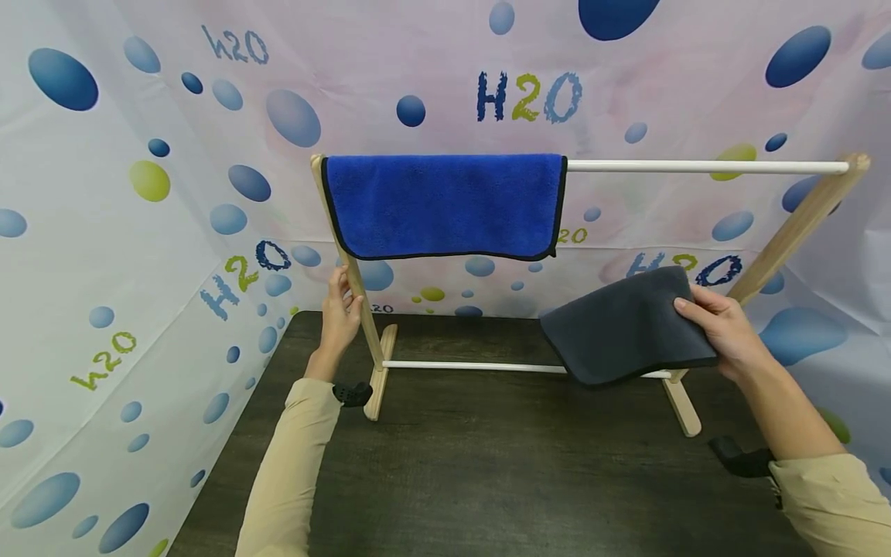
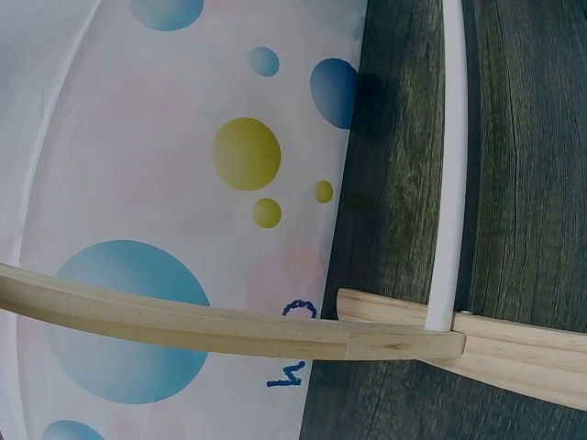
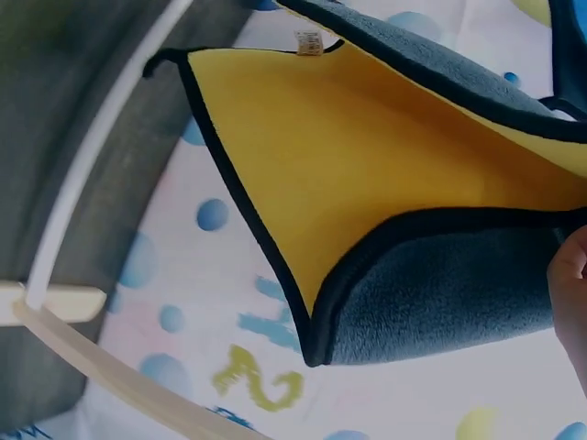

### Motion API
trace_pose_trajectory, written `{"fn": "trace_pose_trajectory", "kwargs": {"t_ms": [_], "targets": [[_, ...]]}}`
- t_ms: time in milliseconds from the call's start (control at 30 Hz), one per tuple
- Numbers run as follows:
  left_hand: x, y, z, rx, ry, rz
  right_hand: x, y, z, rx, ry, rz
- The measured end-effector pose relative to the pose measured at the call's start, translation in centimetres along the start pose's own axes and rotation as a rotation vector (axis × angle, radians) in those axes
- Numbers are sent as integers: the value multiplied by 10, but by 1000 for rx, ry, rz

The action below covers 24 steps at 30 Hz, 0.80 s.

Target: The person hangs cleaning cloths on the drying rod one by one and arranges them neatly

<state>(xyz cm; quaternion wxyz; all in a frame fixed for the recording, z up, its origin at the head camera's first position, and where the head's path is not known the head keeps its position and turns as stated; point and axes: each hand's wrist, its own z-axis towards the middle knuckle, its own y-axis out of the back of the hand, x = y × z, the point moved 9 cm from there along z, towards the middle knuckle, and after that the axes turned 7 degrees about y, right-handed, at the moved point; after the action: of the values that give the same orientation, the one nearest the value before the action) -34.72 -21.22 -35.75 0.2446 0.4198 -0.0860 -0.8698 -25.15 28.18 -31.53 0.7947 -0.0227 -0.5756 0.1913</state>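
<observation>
On the right of the head view, my right hand point(image 1: 727, 329) grips a folded dark grey cloth point(image 1: 626, 329) by its right edge, thumb on top. The right wrist view shows the cloth's yellow inner side point(image 3: 303, 137), black trim and a small label; only part of the hand appears at that view's edge. My left hand point(image 1: 339, 313) is at the left wooden post point(image 1: 358, 286) of a drying rack, fingers bent against it with the thumb on its front. The left wrist view has the post but not the hand. A blue towel point(image 1: 445, 205) with black trim hangs over the rack's top bar at left.
The white top bar point(image 1: 696, 166) runs on from the towel to the right post point(image 1: 793, 232). A lower white bar point(image 1: 473, 366) joins the rack's wooden feet on the dark table point(image 1: 487, 464). Behind and at left are spotted curtains point(image 1: 174, 232).
</observation>
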Motion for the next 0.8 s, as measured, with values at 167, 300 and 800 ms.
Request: {"fn": "trace_pose_trajectory", "kwargs": {"t_ms": [167, 300, 800], "targets": [[1, 0, -2, 7, 3, -13, 22, -6, -1, 14, 45, 42], [0, 1, -3, 8, 1, -9, 38, -8, -1, 22, 85, 93], [-1, 2, -2, 0, 8, 3, 96, -8, 0, 15, 271, 138]]}}
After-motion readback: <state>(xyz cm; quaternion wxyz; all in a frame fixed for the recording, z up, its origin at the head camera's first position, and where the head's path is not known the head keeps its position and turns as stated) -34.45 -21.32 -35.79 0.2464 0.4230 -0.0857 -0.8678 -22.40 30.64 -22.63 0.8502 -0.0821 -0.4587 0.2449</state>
